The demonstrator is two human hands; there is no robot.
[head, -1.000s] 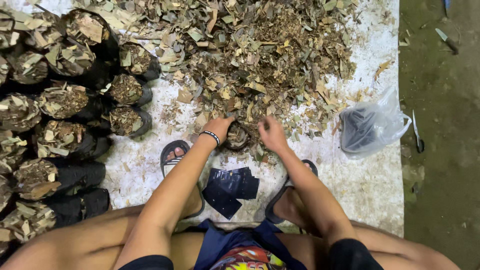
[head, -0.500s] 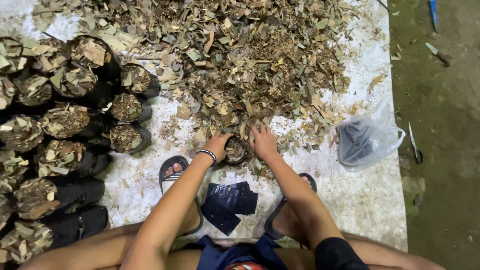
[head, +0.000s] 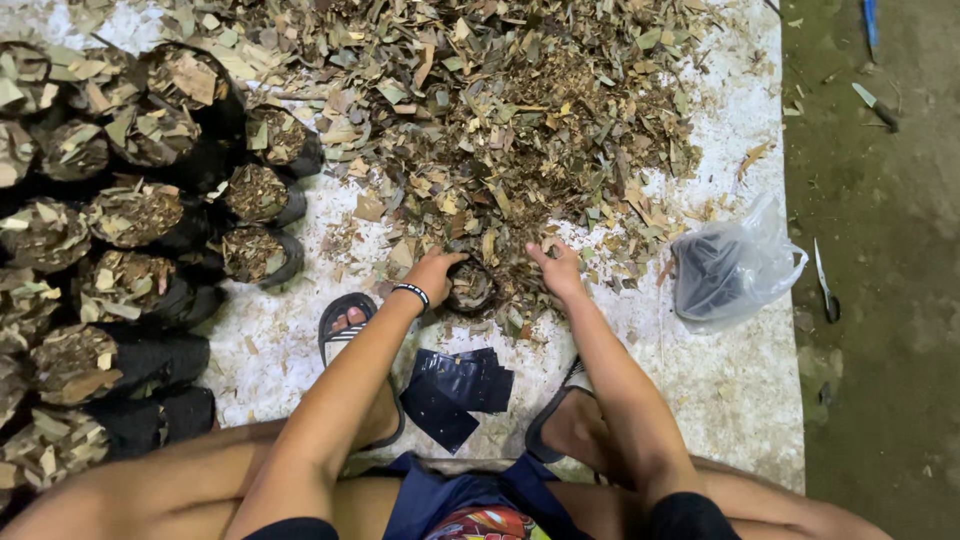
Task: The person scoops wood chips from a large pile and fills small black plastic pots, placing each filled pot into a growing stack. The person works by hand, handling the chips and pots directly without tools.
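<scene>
Nearest you, a stack of flat black bags (head: 455,392) lies on the white sheet (head: 700,400) between your sandalled feet. Beyond it, your left hand (head: 432,275) grips the rim of a small black bag (head: 470,287), which stands upright, long axis vertical, mouth facing up, while your right hand (head: 558,268) rests open, fingers spread, beside it. Farther off spreads the leaf-litter pile (head: 520,100), with filled black bags (head: 130,215) ranked at left.
</scene>
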